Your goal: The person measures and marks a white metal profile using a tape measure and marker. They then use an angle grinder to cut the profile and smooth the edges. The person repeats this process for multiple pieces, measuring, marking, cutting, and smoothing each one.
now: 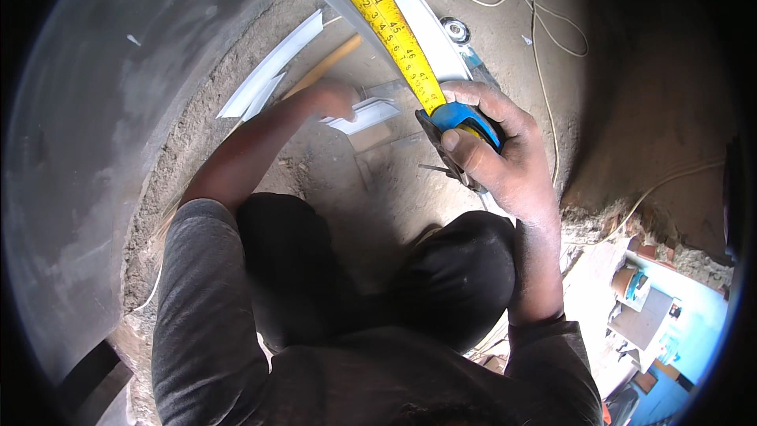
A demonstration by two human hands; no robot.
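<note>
My right hand (505, 142) is closed around a blue and black tape measure (461, 128). Its yellow blade (390, 28) stretches out toward the top of the head view, worn and rusty at the far part. Under and beside the blade runs a long white strip (422, 28), its near end close to my right hand. My left hand (337, 102) reaches low, its fingers curled at a short white strip piece (364, 117) and partly hidden; it looks gripped there.
More white strip pieces (272, 67) lie along the wall's foot at left, near a wooden stick (323, 67). A tool with a round metal disc (456, 30) rests beyond my right hand. Loose pale cable (536, 8) loops over the floor. A bucket (631, 282) stands at lower right.
</note>
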